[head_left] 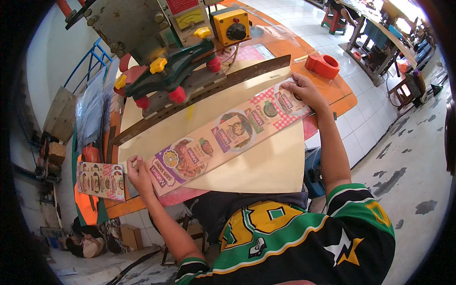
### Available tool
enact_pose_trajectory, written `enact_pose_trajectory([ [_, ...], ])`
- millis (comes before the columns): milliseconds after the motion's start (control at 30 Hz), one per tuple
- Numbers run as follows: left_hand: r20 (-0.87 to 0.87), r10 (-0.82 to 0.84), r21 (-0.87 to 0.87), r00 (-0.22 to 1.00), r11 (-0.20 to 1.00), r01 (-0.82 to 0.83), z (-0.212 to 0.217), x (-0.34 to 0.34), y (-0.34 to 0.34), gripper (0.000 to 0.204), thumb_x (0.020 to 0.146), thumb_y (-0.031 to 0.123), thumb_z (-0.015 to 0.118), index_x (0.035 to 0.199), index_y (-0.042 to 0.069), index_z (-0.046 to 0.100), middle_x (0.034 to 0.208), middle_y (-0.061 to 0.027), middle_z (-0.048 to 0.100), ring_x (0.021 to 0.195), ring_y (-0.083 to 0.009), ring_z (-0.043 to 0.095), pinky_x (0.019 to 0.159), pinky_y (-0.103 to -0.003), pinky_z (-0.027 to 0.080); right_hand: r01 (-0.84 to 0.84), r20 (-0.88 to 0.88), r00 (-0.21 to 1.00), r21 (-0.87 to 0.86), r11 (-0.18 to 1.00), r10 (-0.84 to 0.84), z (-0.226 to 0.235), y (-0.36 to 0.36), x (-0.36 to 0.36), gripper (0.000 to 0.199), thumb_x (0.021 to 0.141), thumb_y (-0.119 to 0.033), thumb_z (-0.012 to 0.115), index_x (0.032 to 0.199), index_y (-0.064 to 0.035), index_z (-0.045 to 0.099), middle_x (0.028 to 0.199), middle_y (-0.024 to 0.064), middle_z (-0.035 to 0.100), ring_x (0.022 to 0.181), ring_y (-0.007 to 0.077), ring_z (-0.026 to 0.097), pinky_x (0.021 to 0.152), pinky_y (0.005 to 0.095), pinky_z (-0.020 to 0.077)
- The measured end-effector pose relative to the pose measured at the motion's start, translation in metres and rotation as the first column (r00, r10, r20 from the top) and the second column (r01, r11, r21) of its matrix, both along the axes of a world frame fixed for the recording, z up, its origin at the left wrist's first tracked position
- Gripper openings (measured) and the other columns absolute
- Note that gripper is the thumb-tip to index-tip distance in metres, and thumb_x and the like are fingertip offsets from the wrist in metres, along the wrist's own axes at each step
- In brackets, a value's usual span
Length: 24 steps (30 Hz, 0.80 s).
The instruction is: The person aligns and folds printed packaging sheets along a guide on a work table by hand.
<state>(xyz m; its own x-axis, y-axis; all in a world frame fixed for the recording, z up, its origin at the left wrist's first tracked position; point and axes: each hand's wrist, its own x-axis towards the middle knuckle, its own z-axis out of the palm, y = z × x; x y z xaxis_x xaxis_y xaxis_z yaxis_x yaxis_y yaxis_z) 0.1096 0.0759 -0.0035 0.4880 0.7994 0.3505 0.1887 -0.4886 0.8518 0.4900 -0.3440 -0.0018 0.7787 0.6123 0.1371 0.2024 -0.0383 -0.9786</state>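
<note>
A long printed sheet [228,130] with food pictures and red checks lies slantwise over a pale cream sheet [256,171]. My left hand [139,178] grips its near left end, the fingers curled at the edge. At the far right end my right hand [308,94] pinches the corner, thumb on top. Just beyond the printed sheet runs a long dark metal bar [213,90]. Over that bar stands a press head with a dark green clamp [171,75], yellow knobs and red posts.
Left of my left hand lies a stack of similar printed sheets [100,181]. A red tape dispenser or ring [323,66] sits near the orange table's [339,95] right edge. A yellow control box [231,25] stands behind the clamp. Clear plastic sheets [90,107] hang at left.
</note>
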Motion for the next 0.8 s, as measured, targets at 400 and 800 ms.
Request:
enact_pose_trajectory([
  [400,0.062,-0.044,-0.034,0.997,0.998,0.046,-0.007,-0.001,0.005,0.024,0.098,0.027,0.057,0.098,0.003,0.053,0.076,-0.003,0.059,0.071,-0.0073,0.052,0.063,-0.022,0.043,-0.035,-0.036,0.999,-0.011,0.999,0.035,0.007,-0.001,-0.004,0.029,0.094,-0.022,0.063,0.111,0.0003,0.057,0.098,0.0024,0.065,0.084,0.0041,0.062,0.073,0.0188,0.0504],
  [800,0.072,-0.008,-0.012,0.997,1.0,0.009,0.0,0.004,-0.005,0.027,0.097,0.03,0.058,0.095,0.003,0.054,0.07,0.0014,0.052,0.065,-0.0067,0.044,0.058,-0.023,0.038,-0.035,-0.034,0.999,-0.02,0.999,0.034,0.004,-0.001,-0.002,0.035,0.093,-0.022,0.065,0.116,0.0026,0.056,0.102,0.0041,0.065,0.086,0.005,0.062,0.074,0.0195,0.0508],
])
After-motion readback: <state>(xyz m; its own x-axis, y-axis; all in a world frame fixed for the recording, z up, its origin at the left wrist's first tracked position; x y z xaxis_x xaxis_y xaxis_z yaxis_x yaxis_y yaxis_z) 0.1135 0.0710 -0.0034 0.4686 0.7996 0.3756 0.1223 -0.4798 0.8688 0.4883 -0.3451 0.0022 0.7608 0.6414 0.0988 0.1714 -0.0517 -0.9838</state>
